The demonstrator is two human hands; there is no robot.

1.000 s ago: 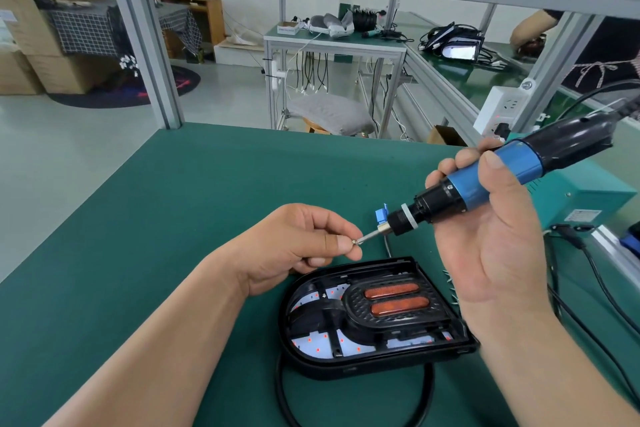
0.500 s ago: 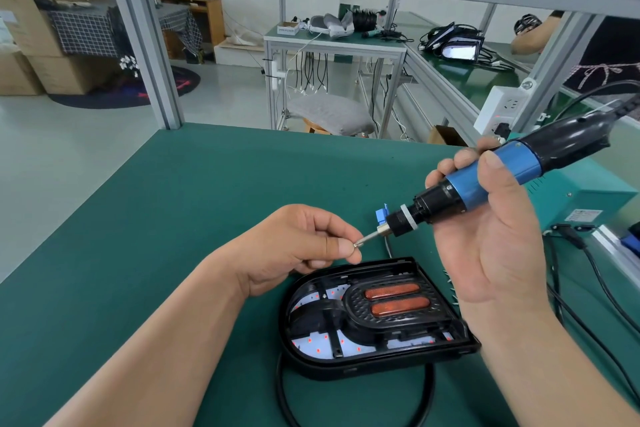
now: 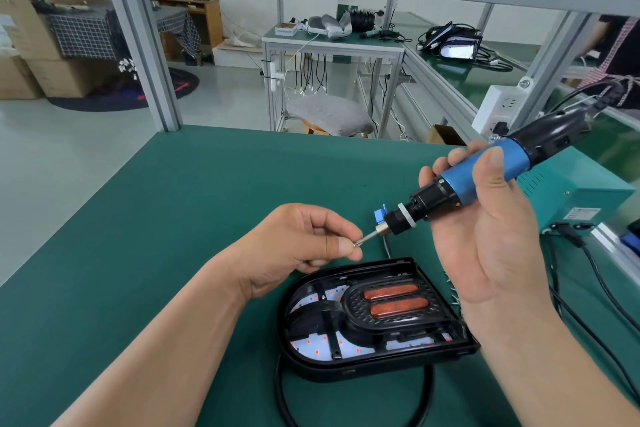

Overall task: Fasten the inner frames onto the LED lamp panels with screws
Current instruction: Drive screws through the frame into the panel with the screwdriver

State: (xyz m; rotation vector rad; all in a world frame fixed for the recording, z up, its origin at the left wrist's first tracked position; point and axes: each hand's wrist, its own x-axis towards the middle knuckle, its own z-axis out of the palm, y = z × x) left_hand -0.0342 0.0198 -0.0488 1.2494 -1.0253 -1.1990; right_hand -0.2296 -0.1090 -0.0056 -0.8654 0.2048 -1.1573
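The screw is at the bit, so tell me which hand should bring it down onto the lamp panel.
Right. The right hand grips the screwdriver, bit near the lamp panel; the left hand only pinches the screw at its tip.

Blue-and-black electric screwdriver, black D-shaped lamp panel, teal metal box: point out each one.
Blue-and-black electric screwdriver (image 3: 464, 180): head view, on its blue barrel.
Black D-shaped lamp panel (image 3: 346, 373): head view, on its near outer rim.
Teal metal box (image 3: 585, 194): head view, on its broad face.
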